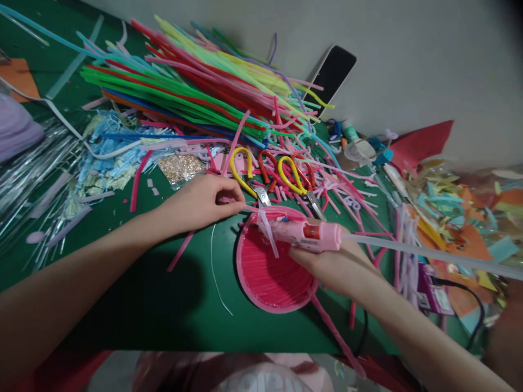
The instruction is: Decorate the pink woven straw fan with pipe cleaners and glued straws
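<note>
My left hand [200,200] is closed in a pinch on a pink pipe cleaner at the left upper rim of a round pink piece [272,277]. That piece has a raised pale rim and a deeper pink, ribbed inside. Over its upper part, my right hand [322,261] is wrapped round a pink glue gun [302,233], its nozzle pointing left toward my left fingertips. A long clear glue stick [408,249] runs out of the gun's back end. A twisted pink strip [337,332] extends from the piece's lower right. A pale pink strip [267,234] hangs by the nozzle.
Behind my hands lie yellow-handled scissors [290,174], red-handled scissors [267,166] and a heap of coloured pipe cleaners [192,92]. A phone [335,73] leans on the wall. Paper scraps [469,223] cover the right side; silver tinsel [44,185] lies left.
</note>
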Motion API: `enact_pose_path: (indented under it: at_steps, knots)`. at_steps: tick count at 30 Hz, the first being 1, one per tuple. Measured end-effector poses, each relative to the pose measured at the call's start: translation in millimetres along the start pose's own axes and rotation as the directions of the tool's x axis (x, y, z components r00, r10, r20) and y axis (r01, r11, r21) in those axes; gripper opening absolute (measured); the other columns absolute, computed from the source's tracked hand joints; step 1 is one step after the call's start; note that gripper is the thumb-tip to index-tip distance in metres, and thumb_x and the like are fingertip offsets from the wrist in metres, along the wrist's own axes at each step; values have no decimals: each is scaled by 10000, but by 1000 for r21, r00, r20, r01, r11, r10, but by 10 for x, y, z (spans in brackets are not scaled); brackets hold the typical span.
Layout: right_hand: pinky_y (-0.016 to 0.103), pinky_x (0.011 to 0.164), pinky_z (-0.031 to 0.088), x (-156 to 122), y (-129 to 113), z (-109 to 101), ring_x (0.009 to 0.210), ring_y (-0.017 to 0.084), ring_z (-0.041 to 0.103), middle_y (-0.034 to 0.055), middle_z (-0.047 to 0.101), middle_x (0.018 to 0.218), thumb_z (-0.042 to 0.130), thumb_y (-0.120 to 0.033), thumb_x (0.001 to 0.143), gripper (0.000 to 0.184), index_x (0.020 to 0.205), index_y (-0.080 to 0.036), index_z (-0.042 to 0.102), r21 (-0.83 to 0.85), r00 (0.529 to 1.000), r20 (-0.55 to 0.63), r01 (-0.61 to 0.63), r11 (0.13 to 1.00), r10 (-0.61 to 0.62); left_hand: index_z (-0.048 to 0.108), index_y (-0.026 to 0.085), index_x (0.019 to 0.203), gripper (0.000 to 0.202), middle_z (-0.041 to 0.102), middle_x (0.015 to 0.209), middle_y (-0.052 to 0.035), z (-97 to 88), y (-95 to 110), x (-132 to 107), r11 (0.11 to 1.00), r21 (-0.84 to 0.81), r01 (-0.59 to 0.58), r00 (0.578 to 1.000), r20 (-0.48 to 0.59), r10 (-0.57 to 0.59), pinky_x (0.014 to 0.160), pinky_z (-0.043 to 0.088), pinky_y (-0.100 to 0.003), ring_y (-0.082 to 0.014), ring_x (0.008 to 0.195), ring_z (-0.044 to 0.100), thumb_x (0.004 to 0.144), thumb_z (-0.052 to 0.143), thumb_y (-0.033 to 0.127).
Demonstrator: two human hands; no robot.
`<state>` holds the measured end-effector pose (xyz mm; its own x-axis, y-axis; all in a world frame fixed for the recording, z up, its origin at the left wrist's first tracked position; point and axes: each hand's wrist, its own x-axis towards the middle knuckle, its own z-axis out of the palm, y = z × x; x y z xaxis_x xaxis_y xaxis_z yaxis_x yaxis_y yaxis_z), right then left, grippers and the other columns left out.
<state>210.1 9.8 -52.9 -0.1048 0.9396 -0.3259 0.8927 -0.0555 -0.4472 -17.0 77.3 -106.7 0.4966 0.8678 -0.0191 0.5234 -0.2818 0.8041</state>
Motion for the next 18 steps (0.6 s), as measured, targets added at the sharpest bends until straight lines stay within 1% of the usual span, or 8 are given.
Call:
enact_pose_path:
  at_steps: [2, 5, 7, 9, 11, 15, 18]
  knots:
    - [252, 528, 478, -9, -20, -6, 608, 175, 630, -2, 673, 675, 518, -190, 666, 109, 721, -214, 609, -4, 998, 41, -38, 999, 39, 726, 195, 828, 169, 713, 724, 24, -2, -4, 3, 1000, -2, -1, 1000, -2, 1, 611, 425, -231, -125, 617, 614, 813, 644, 342]
    - [242, 495, 447, -23, -28, 3, 585, 165, 610, -10, 672, 676, 518, -196, 662, 86, 697, -223, 590, 18, 997, 54, -49, 999, 48, 726, 193, 816, 174, 719, 736, 15, -2, -11, 6, 1000, 2, -2, 1000, -11, 2, 623, 429, -238, -136, 633, 622, 808, 643, 346]
    - [244, 482, 427, -32, -19, 16, 570, 163, 588, -15, 643, 636, 518, -217, 661, 39, 646, -230, 552, 32, 996, 69, -51, 998, 49, 726, 194, 810, 185, 728, 759, 7, -1, -13, 7, 1000, -2, -6, 1000, -10, 6, 633, 436, -242, -146, 657, 634, 808, 638, 357]
    - [247, 459, 397, -40, -6, 29, 529, 154, 545, -24, 595, 586, 513, -242, 667, 57, 611, -234, 504, 54, 995, 88, -60, 997, 55, 725, 195, 810, 193, 733, 773, 3, 0, -11, 6, 1000, -6, -6, 1000, -7, 6, 639, 441, -244, -152, 670, 641, 808, 633, 365]
    - [252, 452, 381, -47, 7, 40, 502, 146, 515, -29, 571, 577, 514, -254, 667, 68, 611, -235, 482, 68, 993, 95, -74, 995, 67, 725, 196, 810, 197, 734, 773, 2, 0, -6, 5, 1000, -6, 2, 1000, -5, -2, 638, 444, -243, -151, 669, 641, 806, 630, 368]
    - [262, 475, 392, -59, 13, 47, 533, 154, 537, -19, 602, 625, 510, -241, 672, 36, 637, -233, 510, 66, 993, 106, -58, 996, 51, 725, 191, 804, 198, 734, 772, 0, -7, 6, 2, 1000, 0, 1, 1000, -4, -1, 642, 447, -242, -149, 669, 641, 802, 633, 366]
    - [251, 435, 344, -75, 2, 46, 476, 139, 491, -35, 554, 548, 520, -232, 654, 75, 588, -232, 485, 73, 995, 89, -49, 996, 43, 727, 192, 810, 203, 735, 777, 0, -12, 6, 2, 1000, 10, -3, 1000, -2, 3, 645, 449, -244, -151, 674, 643, 805, 634, 372]
